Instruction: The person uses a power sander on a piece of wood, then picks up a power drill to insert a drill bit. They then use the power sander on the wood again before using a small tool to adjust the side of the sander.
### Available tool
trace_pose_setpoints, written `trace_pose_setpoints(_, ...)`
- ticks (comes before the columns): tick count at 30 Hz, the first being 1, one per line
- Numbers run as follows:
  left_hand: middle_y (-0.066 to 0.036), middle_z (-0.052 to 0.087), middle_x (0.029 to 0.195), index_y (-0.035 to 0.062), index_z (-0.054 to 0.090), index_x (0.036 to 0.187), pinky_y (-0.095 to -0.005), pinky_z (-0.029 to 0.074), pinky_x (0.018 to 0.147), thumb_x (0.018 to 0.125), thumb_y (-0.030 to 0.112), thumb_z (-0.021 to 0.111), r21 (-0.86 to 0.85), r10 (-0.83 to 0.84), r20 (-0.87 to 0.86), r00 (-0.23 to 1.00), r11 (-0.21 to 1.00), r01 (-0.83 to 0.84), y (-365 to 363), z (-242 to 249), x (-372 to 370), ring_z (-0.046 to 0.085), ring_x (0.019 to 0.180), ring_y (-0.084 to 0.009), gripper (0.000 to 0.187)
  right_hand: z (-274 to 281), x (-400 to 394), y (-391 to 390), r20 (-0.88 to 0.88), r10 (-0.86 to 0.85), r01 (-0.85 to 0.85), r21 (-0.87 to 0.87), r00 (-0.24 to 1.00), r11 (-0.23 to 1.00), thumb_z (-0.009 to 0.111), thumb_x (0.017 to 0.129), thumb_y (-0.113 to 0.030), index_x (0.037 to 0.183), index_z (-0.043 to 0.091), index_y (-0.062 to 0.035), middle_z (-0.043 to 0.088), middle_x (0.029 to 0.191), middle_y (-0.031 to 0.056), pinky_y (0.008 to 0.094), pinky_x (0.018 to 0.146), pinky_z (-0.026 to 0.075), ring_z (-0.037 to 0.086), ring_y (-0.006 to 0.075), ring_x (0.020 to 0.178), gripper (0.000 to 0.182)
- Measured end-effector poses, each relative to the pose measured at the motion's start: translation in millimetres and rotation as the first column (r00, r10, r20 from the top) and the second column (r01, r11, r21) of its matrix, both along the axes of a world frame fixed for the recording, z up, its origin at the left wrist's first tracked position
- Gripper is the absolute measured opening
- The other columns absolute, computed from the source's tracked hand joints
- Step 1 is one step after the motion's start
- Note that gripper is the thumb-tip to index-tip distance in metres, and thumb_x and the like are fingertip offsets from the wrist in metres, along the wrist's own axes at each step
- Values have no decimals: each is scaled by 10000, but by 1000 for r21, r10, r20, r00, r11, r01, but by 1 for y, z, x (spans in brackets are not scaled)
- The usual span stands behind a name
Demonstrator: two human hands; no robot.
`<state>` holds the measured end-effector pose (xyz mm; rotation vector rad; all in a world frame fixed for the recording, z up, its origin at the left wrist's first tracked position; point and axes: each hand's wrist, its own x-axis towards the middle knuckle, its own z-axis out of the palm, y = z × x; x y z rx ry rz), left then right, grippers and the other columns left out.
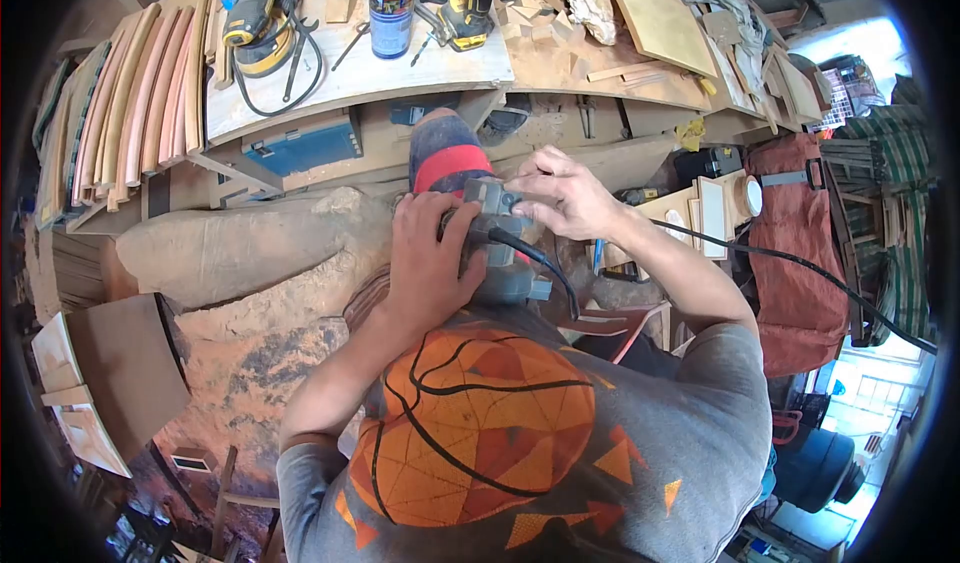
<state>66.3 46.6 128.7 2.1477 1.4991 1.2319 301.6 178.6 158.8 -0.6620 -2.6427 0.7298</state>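
A grey corded power tool rests on my raised thigh, in front of my chest; its exact kind is hard to make out. My left hand wraps around its left side, fingers curled over the body beside the black cord. At the tool's far right corner is my right hand, with thumb and bent fingers closed against a small dark round part. The fingertips partly hide what they pinch. Beneath the tool shows dark cloth with a red band over my knee.
A workbench ahead holds a sander, a spray can, a yellow-and-black cordless drill and wood scraps. Curved wood strips stand at left. The cord runs off right past a red cloth. Sawdust covers the floor.
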Motion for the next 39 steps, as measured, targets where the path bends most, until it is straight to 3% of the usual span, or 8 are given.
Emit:
trace_pose_setpoints(6,-166,528,1216,58,547,1267,-567,389,1031,694,118,776,-2,-5,-20,1000,1000,5,1,2,-1,511,1142,-405,620,-1,-2,11,117,160,-180,186,980,966,741,753,-3,1108,739,-77,629,1061,70,405,843,521,589,308,966,363)
trace_pose_setpoints(10,-166,527,1224,54,552,1263,-577,380,1050,698,121,777,-11,-11,-15,1000,1000,11,-1,0,-3,509,1155,-406,613,2,-6,-1,68,119,-130,186,990,974,736,741,2,1057,731,-74,627,1060,70,402,846,522,591,307,946,324)
trace_pose_setpoints(12,-166,527,1227,53,553,1264,-577,380,1051,699,123,778,-19,1,-17,1000,1000,-1,-4,1,-3,508,1161,-405,612,-3,-6,-4,-26,10,-9,20,1000,1000,704,727,31,1050,732,-96,614,1050,64,399,840,520,584,296,941,348)
trace_pose_setpoints(22,-168,529,1230,57,553,1275,-582,374,1065,697,125,780,-29,-18,-7,1000,999,18,-11,0,-2,505,1168,-403,625,1,-9,-16,63,93,-98,70,994,993,629,764,93,1067,750,-93,600,1036,66,384,816,523,600,253,923,376)
trace_pose_setpoints(25,-167,530,1226,57,549,1280,-586,371,1070,700,124,781,-12,5,-11,1000,1000,-5,-15,0,-2,504,1171,-401,629,-1,-12,-25,-95,-87,74,-125,992,989,647,717,92,1048,764,-101,607,1042,70,375,768,524,598,248,890,401)
trace_pose_setpoints(34,-160,526,1236,63,548,1284,-597,371,1071,696,120,782,-29,4,-31,1000,1000,-4,-19,2,-5,504,1179,-400,635,1,-16,-11,89,150,-160,111,985,981,646,778,90,1105,757,-84,619,1063,83,388,794,538,607,246,883,387)
trace_pose_setpoints(37,-160,528,1238,63,549,1285,-599,372,1071,695,118,783,-15,24,-10,1000,1000,-24,-22,0,-6,505,1181,-399,636,6,-21,-19,-34,2,-7,-158,999,987,674,720,71,1072,767,-91,622,1078,81,387,791,542,605,251,903,398)
trace_pose_setpoints(39,-161,528,1240,62,550,1283,-598,371,1073,698,119,781,-16,32,-13,999,999,-32,-22,1,-4,504,1183,-400,632,-5,-15,-17,-34,56,-54,44,998,998,687,688,56,1094,765,-97,623,1093,82,382,790,548,612,256,936,441)
